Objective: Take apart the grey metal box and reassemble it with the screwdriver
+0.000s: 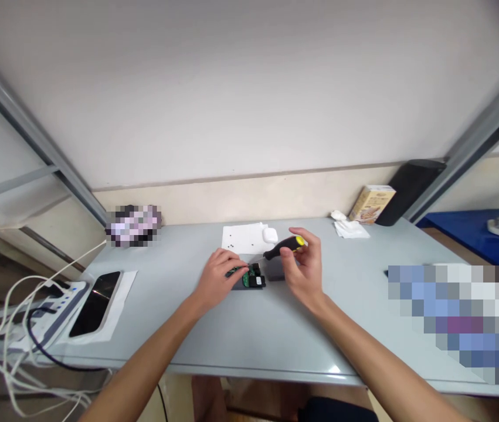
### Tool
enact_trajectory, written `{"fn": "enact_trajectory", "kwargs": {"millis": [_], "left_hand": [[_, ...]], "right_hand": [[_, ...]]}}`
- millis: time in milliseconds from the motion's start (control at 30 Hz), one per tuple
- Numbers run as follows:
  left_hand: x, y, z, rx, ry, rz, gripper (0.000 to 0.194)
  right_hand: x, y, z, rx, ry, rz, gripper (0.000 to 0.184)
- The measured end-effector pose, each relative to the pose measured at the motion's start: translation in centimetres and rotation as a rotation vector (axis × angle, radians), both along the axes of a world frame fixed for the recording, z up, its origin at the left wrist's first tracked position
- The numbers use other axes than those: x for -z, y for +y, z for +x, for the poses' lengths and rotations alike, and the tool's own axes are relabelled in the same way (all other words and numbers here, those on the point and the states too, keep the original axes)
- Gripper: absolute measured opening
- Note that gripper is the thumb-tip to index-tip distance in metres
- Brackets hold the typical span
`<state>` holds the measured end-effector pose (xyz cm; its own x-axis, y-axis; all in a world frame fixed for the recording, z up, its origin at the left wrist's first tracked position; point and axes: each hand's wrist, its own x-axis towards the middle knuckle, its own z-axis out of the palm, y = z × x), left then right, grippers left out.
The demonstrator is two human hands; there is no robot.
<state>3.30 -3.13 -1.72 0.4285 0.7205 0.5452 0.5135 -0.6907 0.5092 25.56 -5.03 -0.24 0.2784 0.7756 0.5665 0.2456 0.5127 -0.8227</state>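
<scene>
A thin green-and-black circuit board (pixel 255 282) lies on the smooth grey worktop (pixel 240 334), flat white paper (pixel 240 237) at its twelve o'clock. The left hand (pixel 220 275) touches the board (whether its grip clasps, one cannot tell); the right hand (pixel 305 272) grasps a bulbous black-and-yellow screwdriver (pixel 282 247), slanting toward eight o'clock.

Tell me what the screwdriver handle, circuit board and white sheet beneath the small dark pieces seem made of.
Screwdriver handle: probably plastic or rubber, smooth-looking black with a rounded yellow end.
Circuit board: likely rigid laminate, green with dark components; finish too small to judge.
White sheet: apparently matte paper, thin, flat and without shine.
</scene>
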Motion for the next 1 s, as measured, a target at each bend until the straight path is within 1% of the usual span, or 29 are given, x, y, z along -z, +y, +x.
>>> {"fn": "enact_trajectory", "kwargs": {"millis": [100,133,233,267,300,367,500,800,900,1000], "left_hand": [[0.2,-0.14,0.21,0.0,0.026,-0.027,0.02],[0.17,-0.17,0.21,-0.012,0.059,-0.048,0.025],[-0.08,-0.28,0.14,-0.026,0.205,-0.134,0.068],[-0.17,-0.33,0.12,-0.019,0.246,-0.159,0.076],[-0.25,-0.39,0.11,-0.008,0.28,-0.179,0.079],[-0.31,-0.5,0.11,0.015,0.317,-0.203,0.074],[-0.23,-0.59,0.18,0.045,0.33,-0.234,0.064],[-0.21,-0.49,0.43,0.055,0.32,-0.316,0.052],[-0.34,-0.52,0.47,0.054,0.331,-0.32,0.05],[-0.44,-0.57,0.54,0.047,0.342,-0.321,0.052]], "right_hand": [[0.34,0.08,0.28,0.019,-0.044,0.045,0.036],[0.45,0.12,0.4,0.016,-0.062,0.052,0.035],[0.64,0.26,0.78,0.011,-0.102,0.015,0.037],[0.64,0.31,0.88,0.012,-0.109,-0.012,0.038],[0.61,0.36,0.95,0.013,-0.117,-0.037,0.038],[0.48,0.46,1.0,0.015,-0.148,-0.075,0.038],[0.21,0.54,0.91,0.004,-0.236,-0.107,0.035],[0.36,0.47,0.9,-0.019,-0.284,-0.135,0.035],[0.46,0.54,0.91,-0.008,-0.282,-0.105,0.033],[0.53,0.61,0.92,0.013,-0.239,-0.035,0.029]]}}
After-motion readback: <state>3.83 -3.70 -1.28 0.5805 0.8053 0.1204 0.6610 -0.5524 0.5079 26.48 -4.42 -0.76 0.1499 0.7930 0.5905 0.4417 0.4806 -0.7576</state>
